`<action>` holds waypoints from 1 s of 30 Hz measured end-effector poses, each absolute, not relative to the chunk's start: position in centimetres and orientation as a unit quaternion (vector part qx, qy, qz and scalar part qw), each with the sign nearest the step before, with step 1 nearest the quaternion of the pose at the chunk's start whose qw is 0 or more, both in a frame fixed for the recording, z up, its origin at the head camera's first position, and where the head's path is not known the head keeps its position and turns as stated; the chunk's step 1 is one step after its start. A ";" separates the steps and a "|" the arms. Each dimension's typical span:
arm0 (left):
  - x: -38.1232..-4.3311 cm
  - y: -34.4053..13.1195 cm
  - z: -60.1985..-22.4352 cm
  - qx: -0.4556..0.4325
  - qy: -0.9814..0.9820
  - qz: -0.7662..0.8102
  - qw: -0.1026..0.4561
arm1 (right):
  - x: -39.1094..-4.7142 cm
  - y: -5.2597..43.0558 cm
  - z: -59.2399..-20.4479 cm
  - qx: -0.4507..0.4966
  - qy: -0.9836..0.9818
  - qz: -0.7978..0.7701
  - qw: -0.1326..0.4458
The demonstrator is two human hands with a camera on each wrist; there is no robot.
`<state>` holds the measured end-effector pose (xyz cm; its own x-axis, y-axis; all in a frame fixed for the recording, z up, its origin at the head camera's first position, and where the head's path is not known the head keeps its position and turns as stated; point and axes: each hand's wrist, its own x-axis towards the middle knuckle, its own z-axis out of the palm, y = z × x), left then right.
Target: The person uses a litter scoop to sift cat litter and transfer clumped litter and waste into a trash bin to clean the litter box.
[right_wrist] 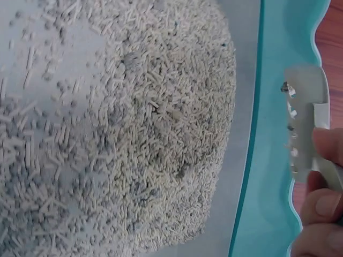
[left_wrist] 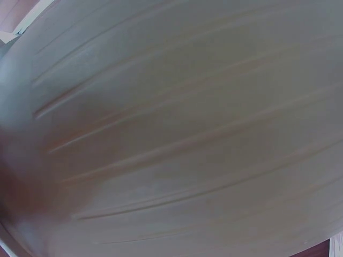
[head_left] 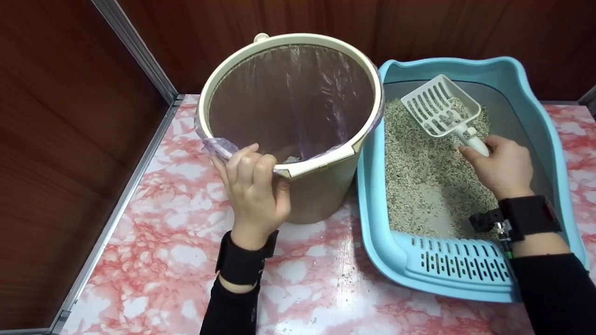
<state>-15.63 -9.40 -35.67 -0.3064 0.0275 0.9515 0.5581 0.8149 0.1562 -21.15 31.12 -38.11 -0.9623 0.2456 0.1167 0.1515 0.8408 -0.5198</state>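
Note:
My right hand [head_left: 503,167] grips the handle of a white slotted litter scoop [head_left: 430,107], holding it over a blue litter box [head_left: 370,204]. Some litter and greyish clumps lie in the scoop. Beneath it, pellet litter [head_left: 419,186] covers part of the box floor; the right wrist view shows the pellets [right_wrist: 166,128] close up, with the scoop [right_wrist: 305,123] at the right. My left hand [head_left: 253,186] grips the near rim of a beige trash bin [head_left: 321,195], fingers curled over its edge. A thin purple bag [head_left: 321,83] lines the bin. The bin's ribbed side [left_wrist: 187,134] fills the left wrist view.
The bin and the litter box stand side by side on a red-and-white marbled surface [head_left: 153,260]. Dark wood panels [head_left: 70,139] rise at the left and back. A slotted step [head_left: 461,265] forms the box's near end. Scattered litter bits lie between bin and box.

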 end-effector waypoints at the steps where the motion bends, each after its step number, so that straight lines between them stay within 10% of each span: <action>1: -15.6 -9.4 -35.7 -0.190 -0.772 -0.239 0.557 | -21.1 31.1 -38.1 -0.106 -0.956 0.255 0.097; 30: -15.7 -9.5 -35.7 -0.193 -0.768 -0.235 0.563 | -21.3 31.2 -38.0 -0.101 -0.958 0.263 0.060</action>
<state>-15.69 -9.48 -35.68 -0.2912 0.0314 0.9561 0.5614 0.8149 0.1442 -21.31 31.16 -38.00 -0.9723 0.2256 0.0613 0.1628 0.8414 -0.5152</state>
